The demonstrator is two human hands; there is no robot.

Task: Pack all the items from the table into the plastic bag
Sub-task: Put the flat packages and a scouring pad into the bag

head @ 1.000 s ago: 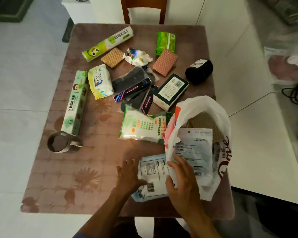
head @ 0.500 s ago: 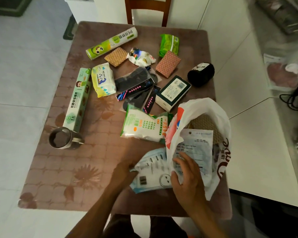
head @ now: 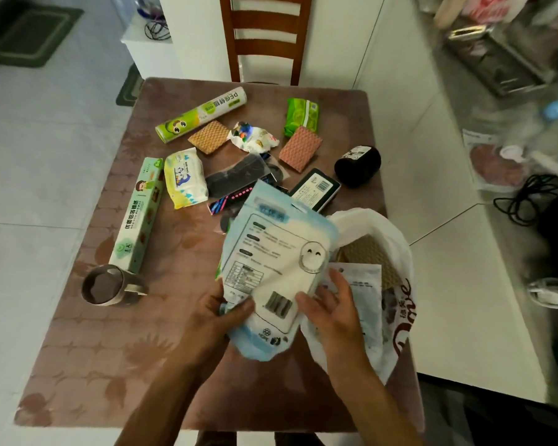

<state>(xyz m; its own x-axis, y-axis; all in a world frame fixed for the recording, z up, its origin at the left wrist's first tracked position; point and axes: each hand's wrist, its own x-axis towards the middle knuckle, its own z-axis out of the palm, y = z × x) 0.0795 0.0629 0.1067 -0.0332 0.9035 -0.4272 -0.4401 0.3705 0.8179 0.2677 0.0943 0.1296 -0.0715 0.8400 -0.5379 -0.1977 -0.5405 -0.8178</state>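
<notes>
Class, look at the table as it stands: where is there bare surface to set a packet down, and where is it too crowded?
Bare tabletop lies along the near left, in front of the metal mug, left of the left hand. A smaller gap sits between the long green box and the blue-white pouch. The middle and far side, from the wipes pack to the black roll, are crowded.

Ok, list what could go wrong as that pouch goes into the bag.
1. The left hand pinches only the blue-white pouch's bottom corner; it could slip.
2. The plastic bag's mouth looks slack, and a pouch already stands in it; the new one may catch.
3. The bag sits near the table edge and might slide off.
</notes>
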